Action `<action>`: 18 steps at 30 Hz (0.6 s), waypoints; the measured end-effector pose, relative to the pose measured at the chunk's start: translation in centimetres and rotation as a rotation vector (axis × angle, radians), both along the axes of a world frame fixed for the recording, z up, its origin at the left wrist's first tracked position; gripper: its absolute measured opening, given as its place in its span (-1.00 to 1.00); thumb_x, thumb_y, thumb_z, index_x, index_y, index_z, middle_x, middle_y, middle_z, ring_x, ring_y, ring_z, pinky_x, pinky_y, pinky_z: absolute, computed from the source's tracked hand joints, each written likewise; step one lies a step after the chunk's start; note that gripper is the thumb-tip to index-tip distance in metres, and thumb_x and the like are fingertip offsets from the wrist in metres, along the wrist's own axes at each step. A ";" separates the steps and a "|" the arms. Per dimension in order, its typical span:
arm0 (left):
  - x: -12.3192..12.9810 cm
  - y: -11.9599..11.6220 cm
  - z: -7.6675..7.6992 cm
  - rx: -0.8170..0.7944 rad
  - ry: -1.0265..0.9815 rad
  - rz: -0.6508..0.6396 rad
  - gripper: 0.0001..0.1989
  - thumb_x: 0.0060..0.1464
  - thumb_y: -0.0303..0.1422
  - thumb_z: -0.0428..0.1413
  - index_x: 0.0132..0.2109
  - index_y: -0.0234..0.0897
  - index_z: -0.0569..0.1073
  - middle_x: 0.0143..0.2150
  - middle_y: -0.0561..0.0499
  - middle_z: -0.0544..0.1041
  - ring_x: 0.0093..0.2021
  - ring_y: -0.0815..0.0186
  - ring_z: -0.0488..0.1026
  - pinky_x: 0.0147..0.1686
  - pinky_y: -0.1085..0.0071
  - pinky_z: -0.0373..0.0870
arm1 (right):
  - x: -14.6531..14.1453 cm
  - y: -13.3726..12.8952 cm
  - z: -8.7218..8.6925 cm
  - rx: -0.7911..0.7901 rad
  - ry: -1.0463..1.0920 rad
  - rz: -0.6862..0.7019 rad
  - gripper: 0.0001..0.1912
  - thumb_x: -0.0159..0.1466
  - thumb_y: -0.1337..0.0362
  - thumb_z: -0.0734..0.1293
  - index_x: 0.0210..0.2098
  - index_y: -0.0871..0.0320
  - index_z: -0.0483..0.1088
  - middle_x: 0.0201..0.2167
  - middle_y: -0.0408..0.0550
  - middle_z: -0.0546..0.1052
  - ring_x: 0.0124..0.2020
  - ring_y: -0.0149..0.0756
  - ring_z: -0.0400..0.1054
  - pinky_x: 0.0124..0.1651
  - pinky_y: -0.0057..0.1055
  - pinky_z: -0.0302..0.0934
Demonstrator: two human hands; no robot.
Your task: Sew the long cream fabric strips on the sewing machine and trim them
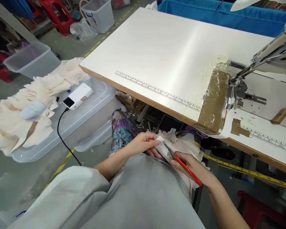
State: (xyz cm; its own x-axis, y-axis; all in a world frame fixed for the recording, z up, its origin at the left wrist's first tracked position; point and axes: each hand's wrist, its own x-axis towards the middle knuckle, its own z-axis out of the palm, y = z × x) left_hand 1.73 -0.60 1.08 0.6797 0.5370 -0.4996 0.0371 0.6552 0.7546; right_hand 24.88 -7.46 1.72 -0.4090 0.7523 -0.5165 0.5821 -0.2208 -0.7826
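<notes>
Over my lap, my left hand (146,143) pinches a piece of pale fabric (166,149) between thumb and fingers. My right hand (189,160) is closed round a pair of red-handled scissors (188,171), whose metal blades point up and left to the fabric, close by my left fingertips. Whether the blades are in the cloth I cannot tell. More of the cream, ruffled cloth (193,148) hangs down beyond and below both hands, just under the edge of the sewing table (152,44).
A sewing machine (271,60) stands on the table at right. At left, a lidded plastic bin (95,111) bears ruffled cream pieces (45,86) and a white device (78,96) with a black cable. A yellow tape measure (240,170) hangs below the table. Red stools (58,16) stand behind.
</notes>
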 end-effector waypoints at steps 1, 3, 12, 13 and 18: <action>0.0 0.0 0.0 0.000 0.005 0.001 -0.40 -0.11 0.12 0.30 -0.23 -0.36 0.42 -0.44 -0.06 0.58 -0.41 0.23 0.60 -0.48 0.51 0.45 | -0.1 0.1 0.1 0.002 0.004 0.005 -0.44 0.24 -0.27 0.20 -0.51 0.08 0.07 -0.56 -0.24 0.08 -0.50 -0.38 -0.03 -0.49 -0.45 -0.08; -0.1 0.1 -0.1 -0.001 0.011 0.002 -0.39 -0.12 0.12 0.30 -0.23 -0.36 0.43 -0.46 -0.05 0.57 -0.43 0.24 0.60 -0.50 0.52 0.44 | -0.1 0.2 0.1 0.010 -0.002 0.013 -0.44 0.25 -0.26 0.19 -0.52 0.08 0.06 -0.56 -0.24 0.07 -0.51 -0.39 -0.04 -0.51 -0.46 -0.10; -0.2 0.4 -0.3 -0.002 0.011 0.006 -0.40 -0.13 0.13 0.30 -0.26 -0.36 0.44 -0.50 -0.04 0.56 -0.48 0.27 0.58 -0.51 0.53 0.42 | -0.5 0.2 -0.1 0.188 -0.222 -0.001 -0.38 0.23 -0.33 0.16 -0.57 0.07 0.02 -0.68 -0.25 0.14 -0.61 -0.40 0.00 -0.56 -0.44 -0.13; -0.2 0.5 -0.3 -0.003 0.008 0.006 -0.41 -0.12 0.13 0.30 -0.27 -0.36 0.44 -0.51 -0.04 0.56 -0.48 0.26 0.58 -0.51 0.53 0.42 | -0.6 0.1 -0.1 0.208 -0.237 -0.004 -0.37 0.23 -0.34 0.15 -0.58 0.07 0.01 -0.69 -0.24 0.15 -0.62 -0.40 0.01 -0.56 -0.44 -0.14; -0.4 0.6 -0.2 -0.016 0.005 0.005 -0.43 -0.12 0.11 0.31 -0.29 -0.36 0.44 -0.50 -0.06 0.57 -0.49 0.28 0.57 -0.51 0.53 0.42 | -0.7 0.0 -0.5 0.253 -0.280 -0.015 -0.33 0.23 -0.38 0.10 -0.61 0.07 -0.03 -0.71 -0.22 0.16 -0.63 -0.41 -0.01 -0.56 -0.43 -0.14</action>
State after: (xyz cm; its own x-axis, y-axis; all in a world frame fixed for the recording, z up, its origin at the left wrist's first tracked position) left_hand 1.30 0.04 0.88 0.6745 0.5323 -0.5116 0.0378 0.6671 0.7440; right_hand 24.18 -7.48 1.24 -0.2662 0.8754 -0.4036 0.7796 -0.0507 -0.6242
